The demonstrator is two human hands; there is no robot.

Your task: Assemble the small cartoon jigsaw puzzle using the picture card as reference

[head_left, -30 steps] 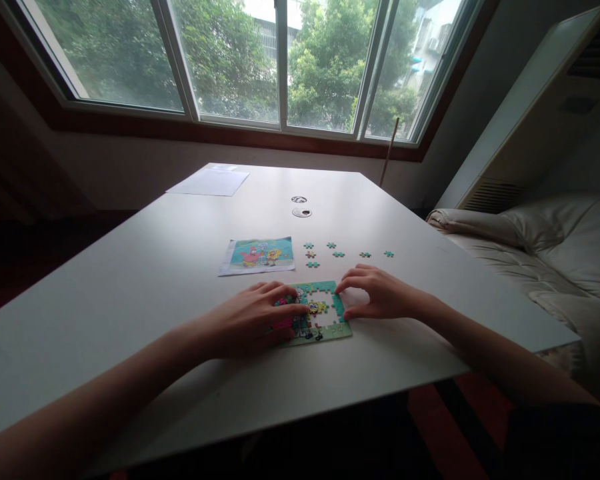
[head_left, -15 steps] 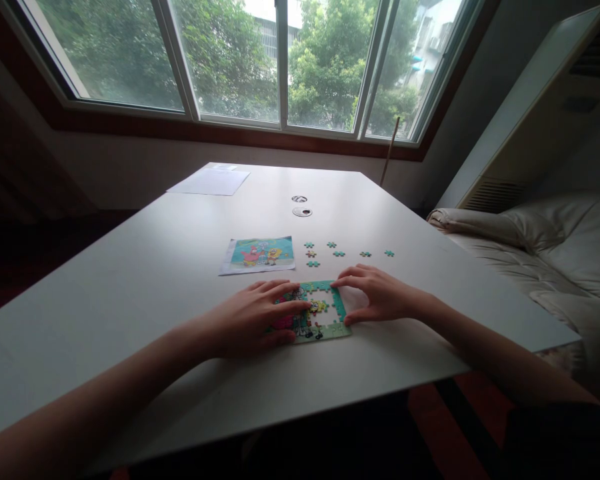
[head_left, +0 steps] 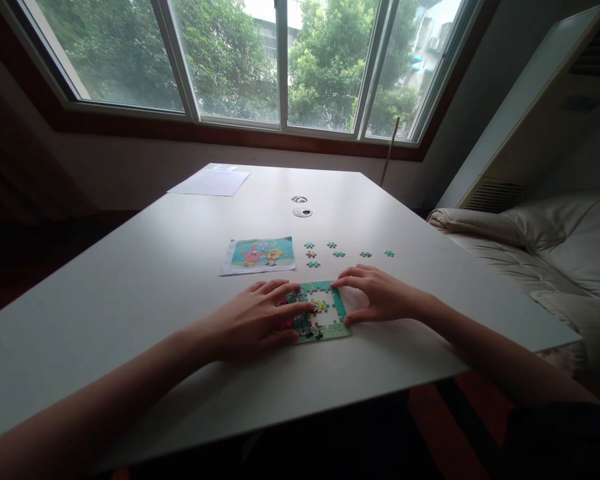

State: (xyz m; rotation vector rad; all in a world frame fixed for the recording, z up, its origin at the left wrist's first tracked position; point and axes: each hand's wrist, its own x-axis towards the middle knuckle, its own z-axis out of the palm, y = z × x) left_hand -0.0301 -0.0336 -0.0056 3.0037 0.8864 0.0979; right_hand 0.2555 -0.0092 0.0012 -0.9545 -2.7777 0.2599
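Note:
A partly assembled jigsaw puzzle lies flat on the white table, with a teal and pale green border and a gap right of its centre. Over its left part rests my left hand, fingers spread and stretched out. Its index fingertip touches a yellow cartoon section beside the gap; the pink area underneath is partly covered. My right hand holds the puzzle's right edge, fingertips at the upper corner and thumb at the lower. Beyond the puzzle lie several loose jigsaw pieces, mostly teal.
A cartoon reference picture lies behind my left hand. Farther back on the white table are two small round items and white paper sheets. A cushioned seat stands right of the table, and windows are ahead.
My left index fingertip has shifted slightly to the right over the yellow section. My right hand and the loose pieces stay where they were.

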